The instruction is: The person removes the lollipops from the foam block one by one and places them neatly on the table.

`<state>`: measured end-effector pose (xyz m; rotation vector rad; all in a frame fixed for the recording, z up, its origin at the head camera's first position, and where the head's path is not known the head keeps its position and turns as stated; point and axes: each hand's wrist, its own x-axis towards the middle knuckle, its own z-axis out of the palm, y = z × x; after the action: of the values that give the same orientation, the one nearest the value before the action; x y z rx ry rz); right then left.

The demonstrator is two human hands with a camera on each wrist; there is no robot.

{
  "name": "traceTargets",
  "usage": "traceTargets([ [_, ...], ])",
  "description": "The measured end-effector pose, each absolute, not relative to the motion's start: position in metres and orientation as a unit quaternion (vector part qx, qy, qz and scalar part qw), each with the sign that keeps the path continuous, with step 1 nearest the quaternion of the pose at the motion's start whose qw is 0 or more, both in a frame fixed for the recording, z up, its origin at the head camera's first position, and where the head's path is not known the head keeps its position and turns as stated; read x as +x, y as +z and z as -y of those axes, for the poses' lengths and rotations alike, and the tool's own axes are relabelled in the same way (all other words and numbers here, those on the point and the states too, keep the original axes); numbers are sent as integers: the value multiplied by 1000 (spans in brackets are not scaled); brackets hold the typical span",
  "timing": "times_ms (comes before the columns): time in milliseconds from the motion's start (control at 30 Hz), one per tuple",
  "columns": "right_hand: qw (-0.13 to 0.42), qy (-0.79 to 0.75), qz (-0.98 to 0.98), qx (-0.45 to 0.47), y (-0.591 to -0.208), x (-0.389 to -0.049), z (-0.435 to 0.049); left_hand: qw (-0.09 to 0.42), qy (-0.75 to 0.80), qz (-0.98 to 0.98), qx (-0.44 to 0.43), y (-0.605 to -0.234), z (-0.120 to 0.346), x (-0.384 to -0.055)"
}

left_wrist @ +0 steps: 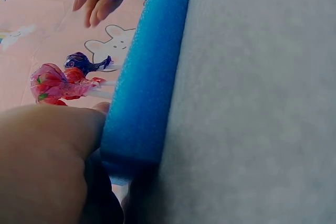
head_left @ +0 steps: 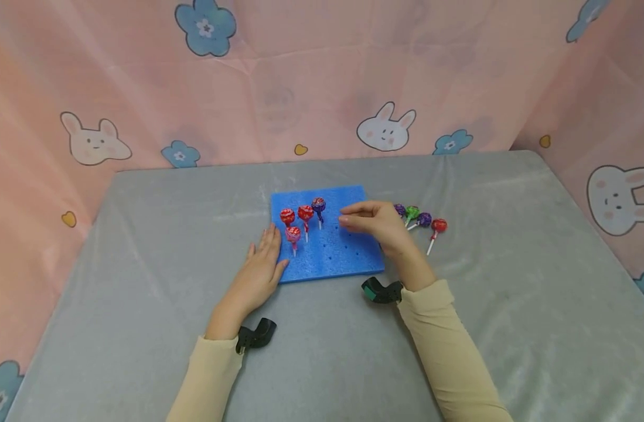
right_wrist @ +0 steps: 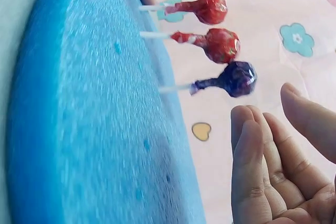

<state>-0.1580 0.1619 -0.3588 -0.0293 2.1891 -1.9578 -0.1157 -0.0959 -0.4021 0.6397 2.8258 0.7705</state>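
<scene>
A blue foam board (head_left: pixel 332 258) with small holes lies on the table. Several wrapped lollipops stand upright in its left and back part: a pink one (head_left: pixel 293 234), red ones (head_left: pixel 305 213) and a dark purple one (head_left: pixel 319 204). My left hand (head_left: pixel 257 272) rests flat along the board's left edge, thumb by the front corner. Over the board's right side hovers my right hand (head_left: pixel 380 225), beside the purple lollipop (right_wrist: pixel 240 79). In the right wrist view its thumb is apart from its bent fingers (right_wrist: pixel 248 145), with nothing between them.
Right of the board, partly behind my right hand, more lollipops lie on the grey-covered table (head_left: pixel 142 264): purple ones (head_left: pixel 424 220), a green one (head_left: pixel 412 212) and a red one (head_left: pixel 439 225). A pink curtain (head_left: pixel 311 76) with rabbits and flowers hangs behind.
</scene>
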Motion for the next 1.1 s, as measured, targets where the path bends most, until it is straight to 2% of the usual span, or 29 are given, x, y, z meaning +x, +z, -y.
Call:
traceTargets([
  [667,63,-699,-712,5,-376,-173,-129,75,259,-940,210,-402,96,-116],
  [1100,24,-646,-762,20,-384,-174,-117,71,258,-940,212,-402,96,-115],
])
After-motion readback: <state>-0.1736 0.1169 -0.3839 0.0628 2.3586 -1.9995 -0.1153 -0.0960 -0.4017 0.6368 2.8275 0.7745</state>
